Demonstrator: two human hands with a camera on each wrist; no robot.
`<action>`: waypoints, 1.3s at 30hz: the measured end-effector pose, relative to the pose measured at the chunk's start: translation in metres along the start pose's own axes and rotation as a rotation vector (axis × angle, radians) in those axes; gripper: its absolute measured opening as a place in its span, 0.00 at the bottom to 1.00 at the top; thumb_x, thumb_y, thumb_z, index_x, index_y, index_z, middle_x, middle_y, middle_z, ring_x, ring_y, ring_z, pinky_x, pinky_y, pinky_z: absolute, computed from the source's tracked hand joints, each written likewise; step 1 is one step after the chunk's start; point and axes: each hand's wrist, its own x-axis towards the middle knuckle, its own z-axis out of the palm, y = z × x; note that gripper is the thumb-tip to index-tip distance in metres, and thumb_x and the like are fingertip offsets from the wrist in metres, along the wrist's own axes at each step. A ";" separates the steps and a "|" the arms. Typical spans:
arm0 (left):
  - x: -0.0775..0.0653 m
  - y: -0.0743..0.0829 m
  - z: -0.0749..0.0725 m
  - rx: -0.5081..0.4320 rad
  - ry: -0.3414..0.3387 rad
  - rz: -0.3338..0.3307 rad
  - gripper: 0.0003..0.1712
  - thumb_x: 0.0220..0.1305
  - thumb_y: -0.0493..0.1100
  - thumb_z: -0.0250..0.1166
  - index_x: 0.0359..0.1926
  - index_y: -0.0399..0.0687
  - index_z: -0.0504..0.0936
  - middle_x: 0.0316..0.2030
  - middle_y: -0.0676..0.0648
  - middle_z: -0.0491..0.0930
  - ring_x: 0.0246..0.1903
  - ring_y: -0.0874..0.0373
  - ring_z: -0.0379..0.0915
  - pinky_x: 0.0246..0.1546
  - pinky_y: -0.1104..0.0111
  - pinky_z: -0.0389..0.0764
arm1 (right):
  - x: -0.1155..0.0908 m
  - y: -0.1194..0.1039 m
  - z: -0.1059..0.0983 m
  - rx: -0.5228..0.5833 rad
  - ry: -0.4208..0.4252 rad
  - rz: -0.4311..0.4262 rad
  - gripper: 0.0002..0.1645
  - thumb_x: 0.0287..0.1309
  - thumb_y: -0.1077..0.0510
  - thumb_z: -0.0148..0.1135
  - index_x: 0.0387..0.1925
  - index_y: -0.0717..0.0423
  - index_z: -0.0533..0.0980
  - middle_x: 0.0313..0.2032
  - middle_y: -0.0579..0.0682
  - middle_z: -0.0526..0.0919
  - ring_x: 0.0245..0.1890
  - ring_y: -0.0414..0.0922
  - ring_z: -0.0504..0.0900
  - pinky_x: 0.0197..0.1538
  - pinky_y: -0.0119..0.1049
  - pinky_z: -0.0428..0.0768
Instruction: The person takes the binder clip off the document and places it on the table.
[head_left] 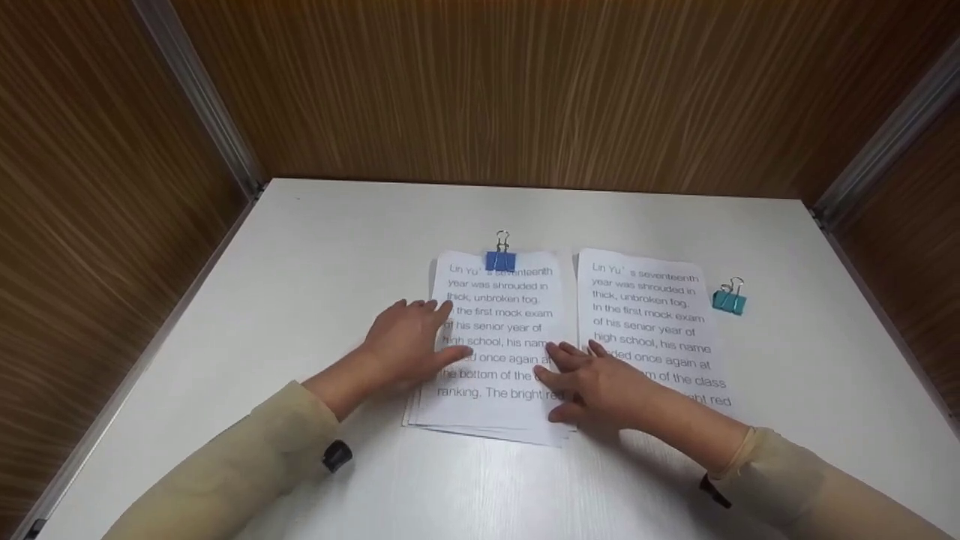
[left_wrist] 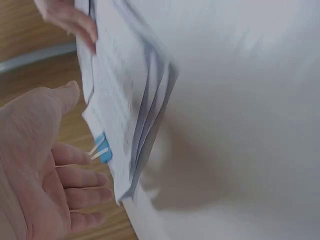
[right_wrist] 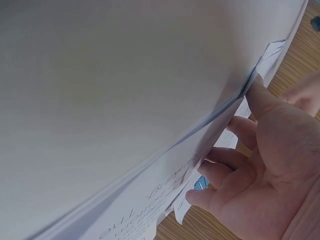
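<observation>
A stack of printed paper sheets [head_left: 495, 375] lies on the white table, with a blue binder clip [head_left: 500, 261] fixed at its top edge. The sheets are slightly fanned at the bottom; their loose edges show in the left wrist view. My left hand [head_left: 405, 339] is at the stack's left side, its fingers spread and relaxed. On the right side my right hand [head_left: 604, 386] touches the stack with extended fingers, its forearm crossing a second printed stack [head_left: 645, 300]. That second stack has no clip visible on it.
A teal binder clip [head_left: 729, 301] lies on the table [head_left: 337, 225], right of the second stack. Wood-grain panels [head_left: 487, 90] rise behind and at both sides. Dark straps [head_left: 337, 455] show near the sleeves.
</observation>
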 end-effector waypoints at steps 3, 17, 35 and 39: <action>0.020 -0.010 -0.006 -0.043 0.026 -0.040 0.55 0.71 0.74 0.60 0.82 0.42 0.61 0.75 0.36 0.69 0.75 0.39 0.63 0.76 0.45 0.61 | -0.001 0.000 0.000 0.010 -0.006 0.011 0.41 0.67 0.40 0.69 0.75 0.52 0.72 0.78 0.65 0.62 0.77 0.65 0.62 0.77 0.70 0.54; 0.083 -0.049 0.003 -0.194 0.001 -0.104 0.60 0.68 0.75 0.60 0.86 0.47 0.50 0.81 0.37 0.56 0.81 0.40 0.50 0.79 0.47 0.55 | 0.000 0.000 -0.001 -0.002 -0.018 0.015 0.41 0.67 0.40 0.70 0.75 0.52 0.73 0.78 0.65 0.62 0.77 0.65 0.63 0.77 0.69 0.54; 0.102 -0.060 0.024 -0.209 -0.043 -0.120 0.59 0.70 0.75 0.57 0.87 0.55 0.42 0.84 0.42 0.48 0.83 0.41 0.38 0.80 0.47 0.50 | 0.001 -0.001 -0.001 -0.014 -0.022 -0.013 0.42 0.68 0.39 0.69 0.76 0.53 0.72 0.78 0.67 0.62 0.77 0.65 0.62 0.77 0.68 0.56; 0.103 -0.056 0.022 -0.234 -0.063 -0.111 0.57 0.71 0.73 0.58 0.87 0.58 0.41 0.84 0.40 0.48 0.83 0.40 0.39 0.80 0.45 0.52 | 0.001 0.000 -0.002 -0.015 -0.019 -0.019 0.42 0.68 0.39 0.68 0.76 0.53 0.72 0.78 0.67 0.62 0.77 0.66 0.62 0.76 0.69 0.56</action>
